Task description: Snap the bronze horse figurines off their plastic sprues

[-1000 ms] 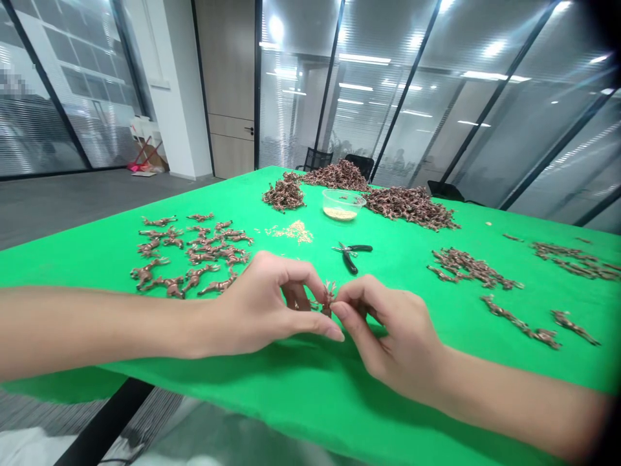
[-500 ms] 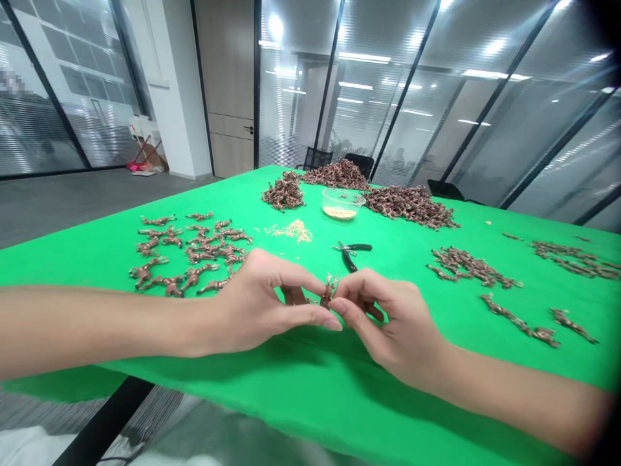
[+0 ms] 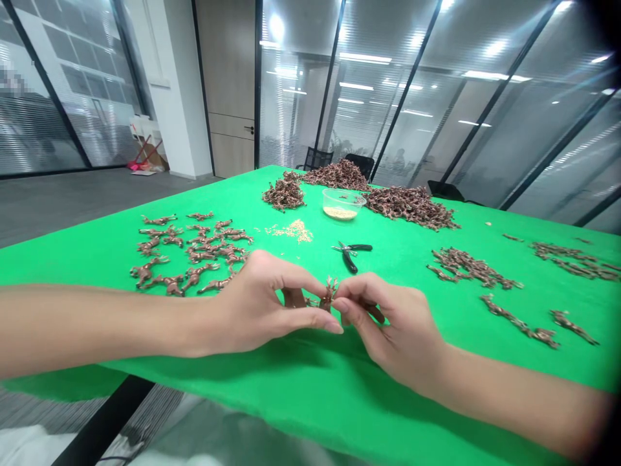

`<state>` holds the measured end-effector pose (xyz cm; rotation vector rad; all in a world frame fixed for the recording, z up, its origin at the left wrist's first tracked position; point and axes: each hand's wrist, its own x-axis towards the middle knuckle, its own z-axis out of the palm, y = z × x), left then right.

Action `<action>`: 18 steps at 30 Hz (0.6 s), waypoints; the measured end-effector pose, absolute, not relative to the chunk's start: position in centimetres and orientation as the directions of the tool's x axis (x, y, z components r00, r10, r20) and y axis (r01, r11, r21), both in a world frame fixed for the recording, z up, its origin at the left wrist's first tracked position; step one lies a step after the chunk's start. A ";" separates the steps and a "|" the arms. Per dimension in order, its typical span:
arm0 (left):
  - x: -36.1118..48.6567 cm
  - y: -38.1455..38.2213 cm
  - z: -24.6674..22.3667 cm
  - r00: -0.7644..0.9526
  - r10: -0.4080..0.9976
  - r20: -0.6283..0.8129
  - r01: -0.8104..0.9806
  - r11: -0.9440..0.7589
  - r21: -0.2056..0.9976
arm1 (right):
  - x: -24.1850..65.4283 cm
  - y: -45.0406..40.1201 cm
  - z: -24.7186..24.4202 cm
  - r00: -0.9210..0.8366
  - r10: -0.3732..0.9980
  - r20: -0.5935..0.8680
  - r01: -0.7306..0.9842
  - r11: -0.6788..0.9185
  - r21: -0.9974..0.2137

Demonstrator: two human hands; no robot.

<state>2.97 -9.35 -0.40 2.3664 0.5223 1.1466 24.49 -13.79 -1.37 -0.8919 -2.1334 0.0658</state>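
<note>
A small brown deer figurine (image 3: 326, 298) stands between my hands, its pale antlers pointing up. My left hand (image 3: 272, 301) comes from the left and holds it between thumb and fingers. From the right, my right hand (image 3: 388, 317) is closed in a pinch against the figurine's right side. Whatever is between those fingertips is too small and too covered to name. Just beyond my hands lie pliers (image 3: 350, 256) with black handles, jaws pointing left. Left of them is a scatter of tiny gold-coloured pieces (image 3: 297, 230).
Many similar brown figurines (image 3: 204, 249) lie at the left. Large heaps of them (image 3: 410, 206) cover the back, beside a clear plastic bowl (image 3: 342, 206) with tiny gold pieces. Smaller groups (image 3: 470, 266) lie right. A green cloth (image 3: 301, 395) covers the table; its near edge is below my hands.
My right hand has shifted very slightly right and down, its fingertips still at the deer figurine's side. My left hand keeps its hold almost unmoved.
</note>
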 end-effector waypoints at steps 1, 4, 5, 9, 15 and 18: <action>3.0 -9.4 -0.4 0.587 0.519 0.621 0.136 -0.820 0.556 | 24.5 -13.8 -1.4 -0.432 0.602 0.672 0.583 0.754 -0.301; 2.9 -9.4 -0.4 0.616 0.515 0.597 0.127 -0.812 0.569 | 24.4 -14.0 -1.4 -0.446 0.553 0.704 0.591 0.772 -0.232; 2.9 -9.4 -0.4 0.622 0.508 0.596 0.122 -0.814 0.567 | 24.4 -14.0 -1.3 -0.450 0.545 0.707 0.586 0.778 -0.227; 2.8 -9.5 -0.3 0.626 0.493 0.604 0.118 -0.826 0.552 | 24.4 -13.8 -1.2 -0.450 0.597 0.664 0.529 0.778 -0.340; 3.0 -9.4 -0.2 0.613 0.516 0.598 0.110 -0.806 0.582 | 24.5 -13.5 -0.9 -0.419 0.704 0.574 0.466 0.709 -0.529; 3.0 -9.3 0.0 0.607 0.579 0.544 0.132 -0.749 0.649 | 24.4 -13.5 -0.8 -0.399 0.744 0.536 0.442 0.668 -0.598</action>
